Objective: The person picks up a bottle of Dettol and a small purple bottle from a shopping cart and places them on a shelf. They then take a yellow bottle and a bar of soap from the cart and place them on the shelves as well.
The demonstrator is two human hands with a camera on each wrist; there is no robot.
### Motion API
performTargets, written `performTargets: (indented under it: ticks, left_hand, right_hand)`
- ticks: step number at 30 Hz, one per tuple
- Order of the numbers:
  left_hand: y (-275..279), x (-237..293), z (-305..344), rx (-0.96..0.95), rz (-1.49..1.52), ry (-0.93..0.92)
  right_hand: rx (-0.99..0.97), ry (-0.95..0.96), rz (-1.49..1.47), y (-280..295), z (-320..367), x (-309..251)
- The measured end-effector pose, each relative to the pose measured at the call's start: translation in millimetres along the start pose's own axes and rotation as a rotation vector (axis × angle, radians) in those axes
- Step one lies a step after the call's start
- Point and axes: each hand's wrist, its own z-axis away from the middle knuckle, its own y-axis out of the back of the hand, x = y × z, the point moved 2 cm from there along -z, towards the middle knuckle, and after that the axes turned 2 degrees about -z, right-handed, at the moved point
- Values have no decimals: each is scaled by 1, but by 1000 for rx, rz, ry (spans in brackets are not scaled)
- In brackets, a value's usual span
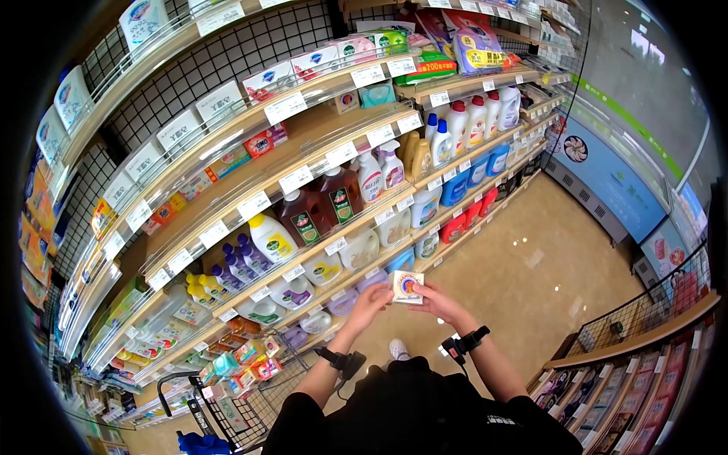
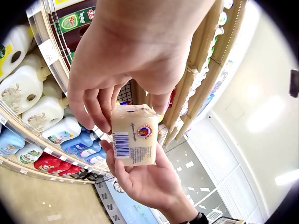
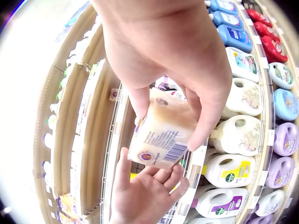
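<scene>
A wrapped bar of soap [image 1: 408, 288], cream-coloured with a round red-and-blue logo, is held between both hands in front of the body. In the left wrist view the soap's barcode and small print face the camera. My left hand [image 1: 371, 303] grips one end, its thumb and fingertips on opposite sides of the wrapper. From the other end my right hand [image 1: 440, 302] holds the same bar. The right wrist view shows the right hand [image 3: 168, 60] with its thumb and fingers [image 3: 202, 126] along two sides, while the left fingertips meet the lower end.
Long shelves [image 1: 303, 178] of detergent bottles, soaps and price tags run along the left and front. A shopping cart [image 1: 258, 402] with colourful packs beside it stands at lower left. To the right are a blue freezer case [image 1: 607, 178] and a low rack [image 1: 629, 387]; tan floor [image 1: 500, 258] lies between.
</scene>
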Motion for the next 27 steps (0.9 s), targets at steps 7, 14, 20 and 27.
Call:
performTargets:
  ticks: [7, 14, 20, 27]
  left_hand:
    - [5, 41, -67, 46, -20, 28]
    - [9, 70, -124, 39, -56, -1]
    - [19, 85, -146, 190, -187, 7]
    - [9, 129, -165, 307, -209, 3]
  right_hand:
    - [11, 29, 105, 23, -60, -58]
    - [-15, 52, 125, 31, -99, -104]
    - [-136, 11, 244, 41, -140, -135]
    - [-260, 51, 338, 33, -164, -191]
